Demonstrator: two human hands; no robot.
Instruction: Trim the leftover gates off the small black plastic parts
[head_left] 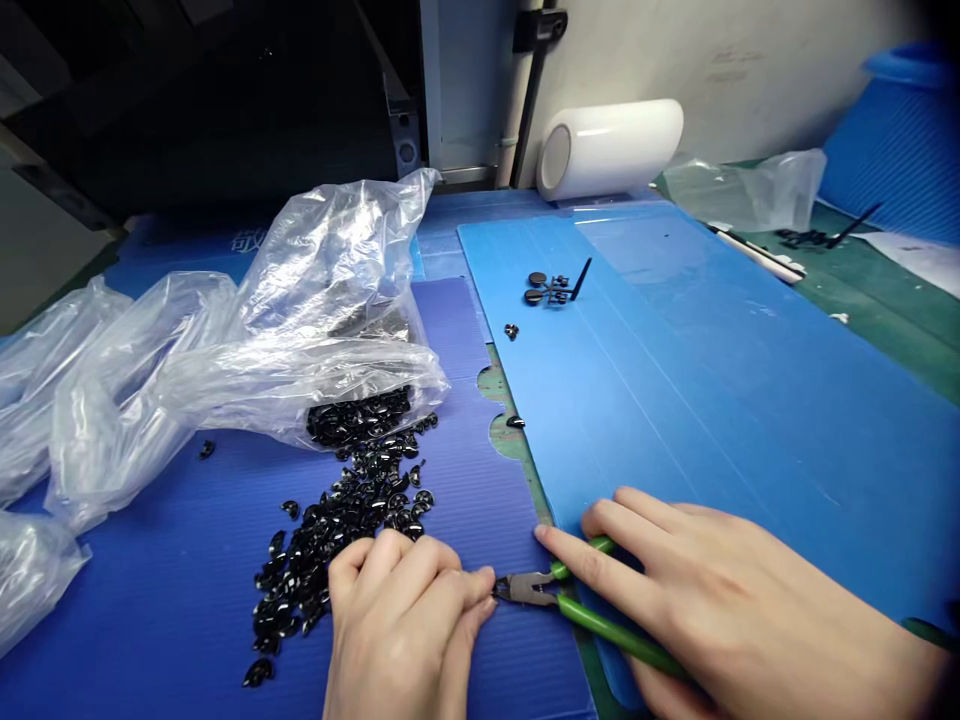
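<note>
My right hand is wrapped around the green handles of a pair of side cutters, whose metal jaws point left. Right at the jaw tips, my left hand pinches a small black plastic part, mostly hidden by the fingertips. Just beyond my left hand spreads a pile of small glossy black half-round parts. More of them lie in the mouth of a clear plastic bag.
On the light blue sheet lie a black sprue frame and a small black piece. A white roll stands at the back; a blue container is at the far right. Two cut-outs notch the darker blue board.
</note>
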